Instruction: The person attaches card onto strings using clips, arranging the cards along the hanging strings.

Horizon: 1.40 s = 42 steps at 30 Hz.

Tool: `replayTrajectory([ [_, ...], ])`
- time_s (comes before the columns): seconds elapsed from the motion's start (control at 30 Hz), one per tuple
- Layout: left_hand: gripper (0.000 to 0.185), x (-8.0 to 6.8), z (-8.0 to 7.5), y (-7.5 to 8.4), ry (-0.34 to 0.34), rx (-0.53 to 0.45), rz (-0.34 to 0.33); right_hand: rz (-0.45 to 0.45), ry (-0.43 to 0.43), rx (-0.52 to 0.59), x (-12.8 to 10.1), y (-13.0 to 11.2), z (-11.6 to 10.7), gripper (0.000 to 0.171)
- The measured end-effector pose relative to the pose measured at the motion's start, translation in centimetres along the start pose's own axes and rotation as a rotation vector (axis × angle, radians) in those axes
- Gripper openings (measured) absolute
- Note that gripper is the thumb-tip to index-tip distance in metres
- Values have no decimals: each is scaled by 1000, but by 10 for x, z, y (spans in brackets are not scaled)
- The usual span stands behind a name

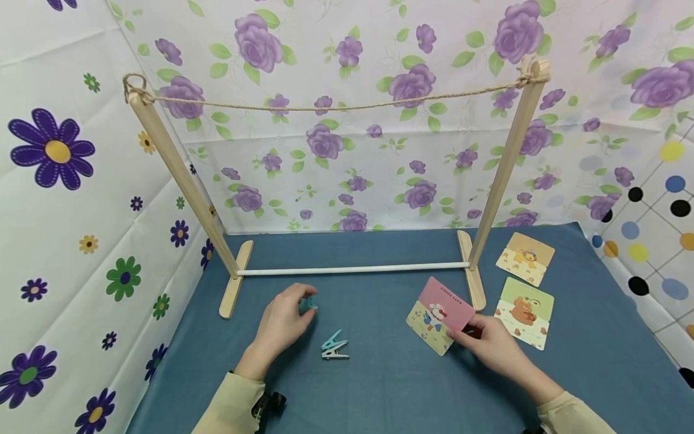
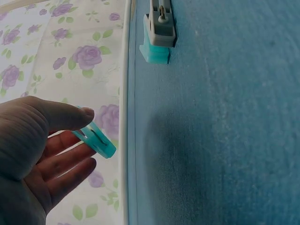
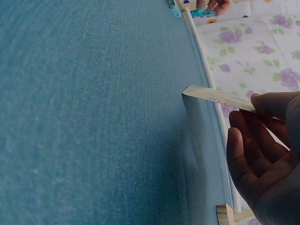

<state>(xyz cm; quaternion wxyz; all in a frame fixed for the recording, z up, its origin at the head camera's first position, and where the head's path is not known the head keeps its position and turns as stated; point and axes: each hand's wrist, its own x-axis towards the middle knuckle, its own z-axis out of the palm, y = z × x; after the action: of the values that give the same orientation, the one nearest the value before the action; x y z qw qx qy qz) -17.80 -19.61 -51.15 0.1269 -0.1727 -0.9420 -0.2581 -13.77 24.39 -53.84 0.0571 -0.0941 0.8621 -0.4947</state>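
Blue cloth (image 1: 379, 386) spreads in front of the wooden frame (image 1: 184, 181), leaving room between its two feet, where my left hand (image 1: 284, 316) pinches a turquoise plastic peg (image 2: 97, 140) and two loose pegs (image 1: 335, 355) lie nearer me. Near the frame's right foot, my right hand (image 1: 490, 340) grips a thin, round-cornered rabbit card (image 1: 439, 310) by its edge; rough twisted rope (image 1: 347, 109) sags between the frame's posts.

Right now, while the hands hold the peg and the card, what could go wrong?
The left hand pinches the turquoise peg near one end, so it might slip out. The right hand grips the pink card near one edge, so it could bend or drop. That hand also looks close to the green card and might nudge it.
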Motion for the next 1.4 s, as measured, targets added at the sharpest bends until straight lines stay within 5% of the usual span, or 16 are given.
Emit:
replayTrajectory([
  [0.2,41,0,1,1,16,-20,18,-2,-20,-14,0,1,1,26],
  [0.6,38,4,5,9,22,-79,45,-55,97,-5,2,-6,-2,24],
  [1.4,43,18,6,27,55,-338,53,-96,244,39,13,-20,-24,24],
])
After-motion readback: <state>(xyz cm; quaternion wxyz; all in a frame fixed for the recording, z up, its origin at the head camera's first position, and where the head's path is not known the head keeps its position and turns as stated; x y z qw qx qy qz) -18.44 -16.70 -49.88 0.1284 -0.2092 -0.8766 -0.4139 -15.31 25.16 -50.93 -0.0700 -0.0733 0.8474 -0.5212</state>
